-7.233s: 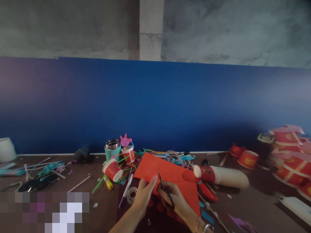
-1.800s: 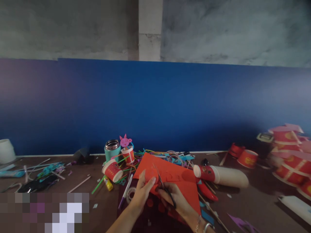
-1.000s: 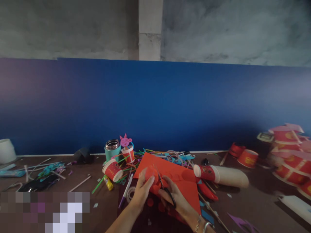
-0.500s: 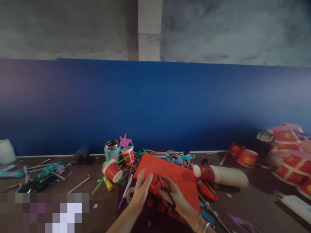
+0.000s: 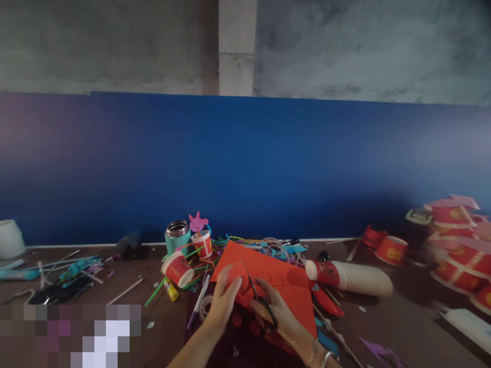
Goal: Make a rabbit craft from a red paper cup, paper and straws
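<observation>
Between the thumb and fingers of my left hand (image 5: 225,296) is a small piece of red paper (image 5: 238,275). My right hand (image 5: 278,309) is closed around the black handles of a pair of scissors (image 5: 253,287), whose blades point up and left along the edge of that piece. Under both hands lies a large red paper sheet (image 5: 299,301) with rounded cut-outs or marks on it. Small red paper discs (image 5: 237,320) rest on the dark surface below my hands. A roll of clear tape (image 5: 206,307) and a purple-and-white marker (image 5: 198,302) lie left of my left wrist.
A tipped red paper cup (image 5: 177,269), a teal metal jar (image 5: 177,236) and a cup with a pink animal figure (image 5: 202,244) stand at left. A long stack of paper cups (image 5: 360,277) lies right of the sheet. Red cup constructions (image 5: 458,260) crowd the far right.
The small red paper piece has turned slightly in my left hand, and its edge now sits higher against the blades. My right hand has barely moved.
</observation>
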`<state>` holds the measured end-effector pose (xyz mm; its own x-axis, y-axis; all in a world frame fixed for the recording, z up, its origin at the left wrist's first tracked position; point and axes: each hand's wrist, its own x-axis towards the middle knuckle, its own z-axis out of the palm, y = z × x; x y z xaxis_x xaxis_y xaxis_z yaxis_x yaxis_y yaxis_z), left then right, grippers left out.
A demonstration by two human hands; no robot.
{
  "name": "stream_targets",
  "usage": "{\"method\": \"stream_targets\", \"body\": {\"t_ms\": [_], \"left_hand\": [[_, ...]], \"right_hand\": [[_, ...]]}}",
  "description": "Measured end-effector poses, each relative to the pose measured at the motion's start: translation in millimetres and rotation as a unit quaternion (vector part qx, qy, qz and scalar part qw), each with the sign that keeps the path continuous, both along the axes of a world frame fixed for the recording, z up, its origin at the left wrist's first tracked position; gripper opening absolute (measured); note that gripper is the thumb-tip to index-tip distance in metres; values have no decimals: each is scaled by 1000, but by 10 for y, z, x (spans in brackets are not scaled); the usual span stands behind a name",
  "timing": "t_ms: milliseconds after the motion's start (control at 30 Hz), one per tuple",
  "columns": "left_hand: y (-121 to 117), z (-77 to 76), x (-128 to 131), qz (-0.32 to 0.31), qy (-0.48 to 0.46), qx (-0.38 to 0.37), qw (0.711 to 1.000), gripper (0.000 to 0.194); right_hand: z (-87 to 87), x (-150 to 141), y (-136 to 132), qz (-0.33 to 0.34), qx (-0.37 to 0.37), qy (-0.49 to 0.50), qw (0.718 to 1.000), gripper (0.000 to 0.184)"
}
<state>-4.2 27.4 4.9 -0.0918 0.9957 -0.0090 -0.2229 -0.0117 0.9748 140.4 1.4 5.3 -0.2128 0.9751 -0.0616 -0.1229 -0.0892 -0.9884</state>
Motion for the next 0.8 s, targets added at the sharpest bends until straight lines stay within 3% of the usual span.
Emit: {"method": "stream_targets", "body": {"t_ms": [300,467,800], "left_hand": [[-5,-13,-14,4,15,0,1000,54],[-14,24,-10,-33,19,41,998,53],[-14,-9,-8,-14,21,29,999,50]], "right_hand": [[-19,-1,-14,4,-9,-21,1000,83],[25,-3,-61,29,-26,4,999,80],[43,0,-41,9,-3,-7,1000,69]]}}
